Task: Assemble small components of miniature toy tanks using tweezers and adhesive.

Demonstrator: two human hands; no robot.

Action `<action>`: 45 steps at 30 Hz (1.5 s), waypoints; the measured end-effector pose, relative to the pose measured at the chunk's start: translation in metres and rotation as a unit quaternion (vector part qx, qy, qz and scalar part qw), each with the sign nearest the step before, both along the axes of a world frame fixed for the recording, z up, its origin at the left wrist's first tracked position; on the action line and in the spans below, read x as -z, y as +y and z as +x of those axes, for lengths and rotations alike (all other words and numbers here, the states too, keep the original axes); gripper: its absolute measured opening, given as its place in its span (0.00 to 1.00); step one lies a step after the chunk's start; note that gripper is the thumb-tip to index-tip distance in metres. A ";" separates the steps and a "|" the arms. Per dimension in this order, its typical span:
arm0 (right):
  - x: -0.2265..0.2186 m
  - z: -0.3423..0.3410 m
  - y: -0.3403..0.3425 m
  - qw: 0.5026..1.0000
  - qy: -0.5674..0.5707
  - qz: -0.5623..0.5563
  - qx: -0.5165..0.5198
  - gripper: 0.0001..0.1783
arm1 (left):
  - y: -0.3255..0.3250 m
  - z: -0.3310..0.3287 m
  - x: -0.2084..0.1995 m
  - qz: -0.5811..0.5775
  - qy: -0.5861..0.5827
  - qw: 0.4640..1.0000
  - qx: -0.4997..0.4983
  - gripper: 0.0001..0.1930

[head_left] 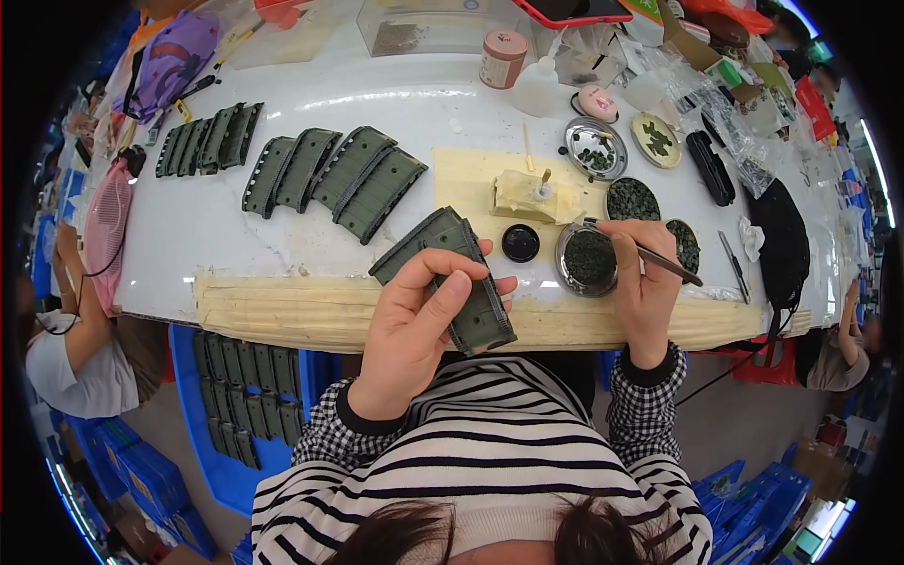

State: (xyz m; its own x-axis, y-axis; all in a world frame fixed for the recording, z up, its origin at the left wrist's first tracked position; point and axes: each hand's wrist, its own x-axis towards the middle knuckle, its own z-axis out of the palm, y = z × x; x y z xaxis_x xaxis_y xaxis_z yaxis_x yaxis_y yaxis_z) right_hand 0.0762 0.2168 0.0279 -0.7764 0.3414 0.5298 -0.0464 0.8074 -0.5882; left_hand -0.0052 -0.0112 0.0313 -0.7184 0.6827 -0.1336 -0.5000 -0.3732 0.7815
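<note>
My left hand (405,320) is closed on a dark green curved panel (480,315) and holds it tilted above the table's front edge. In my right hand (648,287) is a pair of dark tweezers (673,266), gripped between thumb and fingers; its tip is hidden by the hand. That hand is beside a round dish (568,275) filled with small dark green pieces. Two more dishes of such pieces, one upper (633,201) and one right (684,247), stand close by. A small black round cap (520,243) lies between my hands.
Several similar green panels (367,184) lie in rows at left. A tape-wrapped block (524,194) stands ahead, near a metal dish (597,146) and a white squeeze bottle (540,89). A blue crate (218,452) below holds more panels. People sit on both sides.
</note>
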 end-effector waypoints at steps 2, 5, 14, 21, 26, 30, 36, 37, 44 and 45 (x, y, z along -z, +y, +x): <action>-0.009 0.003 -0.009 0.998 0.023 -0.022 -0.052 0.06 | 0.001 0.001 0.002 -0.024 0.037 0.999 0.009 0.11; -0.032 0.003 -0.031 0.987 0.042 0.017 -0.157 0.12 | 0.005 0.001 0.002 -0.042 0.063 0.997 0.031 0.12; -0.036 -0.011 -0.053 0.961 0.070 0.083 -0.255 0.19 | 0.007 -0.002 0.017 -0.030 0.085 0.995 0.043 0.12; -0.028 -0.002 -0.061 0.961 0.039 -0.140 -0.235 0.14 | 0.010 0.001 0.010 0.033 -0.019 0.999 0.022 0.13; -0.024 -0.005 -0.063 0.962 0.056 -0.147 -0.225 0.13 | 0.013 0.001 0.014 0.085 -0.053 0.995 0.008 0.11; -0.025 -0.007 -0.063 0.961 0.059 -0.147 -0.227 0.12 | 0.012 0.002 0.014 0.086 -0.043 0.995 0.002 0.11; -0.024 -0.008 -0.063 0.961 0.064 -0.143 -0.226 0.12 | 0.013 0.004 0.014 0.087 -0.045 0.995 -0.012 0.11; -0.024 -0.008 -0.064 0.961 0.064 -0.145 -0.226 0.11 | 0.014 0.004 0.015 0.087 -0.045 0.995 -0.016 0.10; -0.023 -0.009 -0.066 0.963 0.071 -0.150 -0.213 0.10 | 0.014 0.006 0.015 0.039 0.012 0.999 -0.023 0.12; -0.022 -0.009 -0.066 0.963 0.072 -0.153 -0.209 0.10 | 0.014 0.006 0.018 0.043 0.023 0.999 -0.021 0.12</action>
